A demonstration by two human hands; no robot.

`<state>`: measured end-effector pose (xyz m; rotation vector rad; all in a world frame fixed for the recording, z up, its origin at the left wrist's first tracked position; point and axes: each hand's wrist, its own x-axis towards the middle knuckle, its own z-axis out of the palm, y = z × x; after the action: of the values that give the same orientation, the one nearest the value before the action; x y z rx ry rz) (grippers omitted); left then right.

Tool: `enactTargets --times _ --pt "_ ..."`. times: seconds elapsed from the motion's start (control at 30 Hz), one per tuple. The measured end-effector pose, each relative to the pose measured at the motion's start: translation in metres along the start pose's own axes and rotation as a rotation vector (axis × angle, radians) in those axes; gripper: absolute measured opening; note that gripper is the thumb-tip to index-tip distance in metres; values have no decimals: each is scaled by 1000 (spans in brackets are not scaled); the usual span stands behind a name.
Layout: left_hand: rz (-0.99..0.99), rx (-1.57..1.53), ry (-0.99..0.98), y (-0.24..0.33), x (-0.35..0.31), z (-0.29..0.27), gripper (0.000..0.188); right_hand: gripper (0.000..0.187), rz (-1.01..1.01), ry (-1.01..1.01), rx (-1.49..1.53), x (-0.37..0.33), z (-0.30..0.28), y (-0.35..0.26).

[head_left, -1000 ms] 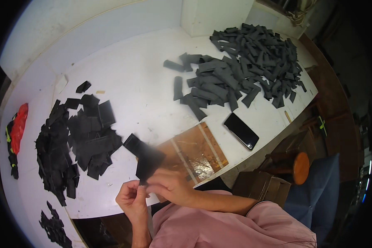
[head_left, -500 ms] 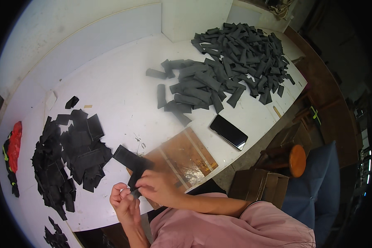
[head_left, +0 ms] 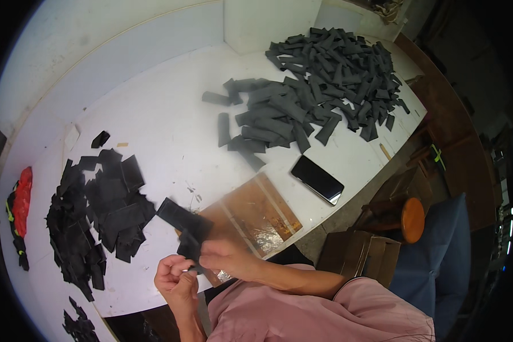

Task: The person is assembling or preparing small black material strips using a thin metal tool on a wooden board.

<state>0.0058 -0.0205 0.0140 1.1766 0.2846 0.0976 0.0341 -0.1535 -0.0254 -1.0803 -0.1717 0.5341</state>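
At the far left, a red and black bundle (head_left: 21, 202) with yellow-green bits lies by the table's edge. Right of it is a heap of flat black pieces (head_left: 119, 208) on the white table (head_left: 165, 142), with a smaller black cluster (head_left: 78, 324) nearer the lower edge and one loose black scrap (head_left: 101, 139) beyond the heap.

Next comes the left hand (head_left: 176, 282), palm side partly turned up, thumb and forefinger pinched on the lower end of a dark, angled black strip (head_left: 182, 218). The strip is just beyond the hands, away from the wearer. Its longer arm slants from upper left to lower right, the free end pointing up and left, just beside the heap; a shorter part bends down to the fingertips. The right hand (head_left: 225, 259), close beside the left, curls its fingers on that same lower end; exact finger contact is partly hidden.

Behind the right hand is a brown wooden board (head_left: 268, 199) with pale stripes. Farther right are a dark phone (head_left: 317, 179), a big pile of grey rolled pieces (head_left: 336, 74) beyond it, a cardboard box (head_left: 353, 253) and a round orange-brown stool (head_left: 412, 220).
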Motion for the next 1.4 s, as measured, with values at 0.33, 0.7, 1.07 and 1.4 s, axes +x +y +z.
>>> enactTargets --times 0.33,0.7,1.07,1.4 --pt "-286 -269 -494 36 -22 16 55 12 -374 -36 -115 -28 9 -46" --pt "314 275 -55 10 -35 66 10 8 -649 298 -738 -43 10 -84" --pt "-232 -446 -421 53 -1 84 18 15 -330 99 -398 -42 -1 -132" --pt "-299 -507 -39 53 7 103 48 16 -70 78 -223 -17 -15 -137"
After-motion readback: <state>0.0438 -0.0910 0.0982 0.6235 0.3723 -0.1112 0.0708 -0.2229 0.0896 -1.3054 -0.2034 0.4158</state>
